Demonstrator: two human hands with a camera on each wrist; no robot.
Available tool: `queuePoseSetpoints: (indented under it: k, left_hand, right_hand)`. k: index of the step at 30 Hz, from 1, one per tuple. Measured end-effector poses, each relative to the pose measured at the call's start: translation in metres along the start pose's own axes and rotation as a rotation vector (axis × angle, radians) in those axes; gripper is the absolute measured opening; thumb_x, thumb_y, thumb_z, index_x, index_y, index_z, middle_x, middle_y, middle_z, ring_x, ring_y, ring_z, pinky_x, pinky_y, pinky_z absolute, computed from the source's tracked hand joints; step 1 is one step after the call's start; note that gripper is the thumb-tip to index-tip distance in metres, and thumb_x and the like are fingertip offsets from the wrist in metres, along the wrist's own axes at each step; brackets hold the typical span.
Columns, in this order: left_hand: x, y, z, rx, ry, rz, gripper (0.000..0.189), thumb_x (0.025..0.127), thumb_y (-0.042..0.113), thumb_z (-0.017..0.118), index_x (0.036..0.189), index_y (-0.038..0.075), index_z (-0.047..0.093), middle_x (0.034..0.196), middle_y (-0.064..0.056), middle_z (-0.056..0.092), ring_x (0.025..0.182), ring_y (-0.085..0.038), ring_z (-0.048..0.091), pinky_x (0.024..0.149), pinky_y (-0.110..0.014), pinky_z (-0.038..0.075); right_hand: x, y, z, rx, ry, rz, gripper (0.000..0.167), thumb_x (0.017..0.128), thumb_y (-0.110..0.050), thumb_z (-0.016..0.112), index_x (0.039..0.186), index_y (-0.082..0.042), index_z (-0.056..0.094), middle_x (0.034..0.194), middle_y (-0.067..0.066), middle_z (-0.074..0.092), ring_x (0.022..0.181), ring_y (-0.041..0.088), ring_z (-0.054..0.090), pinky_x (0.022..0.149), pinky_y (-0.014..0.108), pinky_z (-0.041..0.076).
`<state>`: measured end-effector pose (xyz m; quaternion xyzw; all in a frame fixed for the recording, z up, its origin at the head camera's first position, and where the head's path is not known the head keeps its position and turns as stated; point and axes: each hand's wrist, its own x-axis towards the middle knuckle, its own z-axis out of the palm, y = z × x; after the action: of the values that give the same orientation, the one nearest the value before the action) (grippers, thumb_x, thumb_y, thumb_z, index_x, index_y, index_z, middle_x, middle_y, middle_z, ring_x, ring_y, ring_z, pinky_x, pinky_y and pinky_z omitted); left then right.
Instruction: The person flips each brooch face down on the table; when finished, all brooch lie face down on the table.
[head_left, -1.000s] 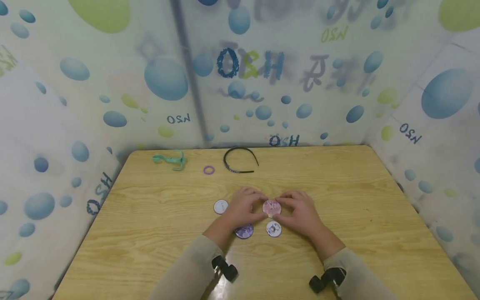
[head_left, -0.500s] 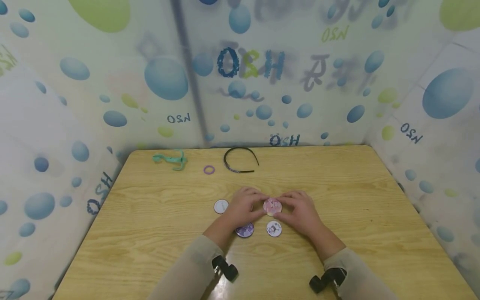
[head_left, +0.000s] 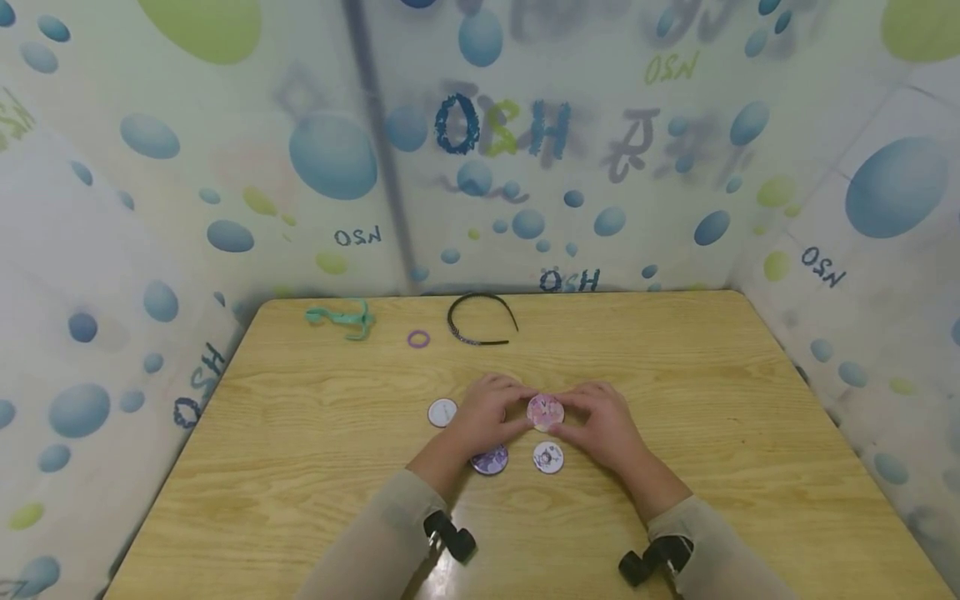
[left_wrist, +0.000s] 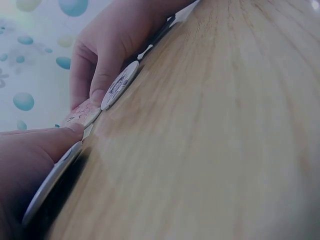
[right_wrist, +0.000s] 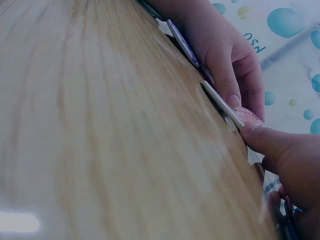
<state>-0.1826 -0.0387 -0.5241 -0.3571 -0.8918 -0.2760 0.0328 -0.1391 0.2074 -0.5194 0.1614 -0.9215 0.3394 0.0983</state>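
A round pink button badge point(head_left: 545, 412) is pinched between both hands at the middle of the table. My left hand point(head_left: 486, 414) holds its left edge between thumb and fingers, and my right hand point(head_left: 600, 422) grips the right edge the same way. In the left wrist view the pink badge point(left_wrist: 82, 114) looks slightly tilted. Just nearer to me lies a white badge point(head_left: 548, 457) with a dark drawing. A purple badge point(head_left: 490, 462) sits partly under my left wrist. Left of that hand is another white-faced round badge point(head_left: 442, 412) with a reddish rim, its left part showing.
Along the back of the wooden table point(head_left: 675, 358) lie a mint-green clip-like item point(head_left: 341, 319), a purple ring point(head_left: 417, 339) and a black headband point(head_left: 461, 335). Printed walls point(head_left: 525, 192) stand close behind and at both sides.
Both hands keep their hold on the pink badge. Compared with a second ago, it has shifted very slightly away and its face catches the light differently.
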Motion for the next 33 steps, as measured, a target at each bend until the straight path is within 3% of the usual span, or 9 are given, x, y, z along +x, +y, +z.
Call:
queuePoseSetpoints:
  k: [7, 17, 33]
  left_hand:
    - [0.0006, 0.0007, -0.0008, -0.012, 0.020, 0.000, 0.046, 0.092, 0.035, 0.084, 0.134, 0.019, 0.075, 0.130, -0.001, 0.073, 0.127, -0.026, 0.058, 0.114, -0.050, 0.041]
    - [0.0002, -0.0003, 0.0005, -0.069, 0.056, 0.012, 0.044, 0.090, 0.029, 0.087, 0.132, 0.017, 0.077, 0.125, -0.003, 0.076, 0.126, -0.028, 0.061, 0.113, -0.051, 0.043]
    - [-0.0001, 0.0015, 0.0016, -0.081, 0.060, -0.038, 0.042, 0.089, 0.028, 0.088, 0.129, 0.017, 0.079, 0.125, -0.005, 0.076, 0.127, -0.029, 0.061, 0.111, -0.053, 0.045]
  right_hand:
    - [-0.0002, -0.0009, -0.0004, 0.004, -0.001, 0.030, 0.045, 0.078, -0.028, 0.098, 0.119, -0.016, 0.082, 0.111, 0.003, 0.077, 0.116, 0.030, 0.061, 0.105, 0.060, 0.043]
    - [-0.0001, -0.0014, -0.0001, 0.026, 0.027, -0.002, 0.046, 0.076, -0.025, 0.099, 0.116, -0.013, 0.083, 0.108, 0.004, 0.077, 0.113, 0.030, 0.065, 0.105, 0.056, 0.048]
    - [-0.0009, 0.0004, 0.0015, 0.030, 0.027, 0.003, 0.043, 0.077, -0.025, 0.098, 0.116, -0.013, 0.083, 0.106, 0.003, 0.077, 0.108, 0.026, 0.065, 0.098, 0.052, 0.053]
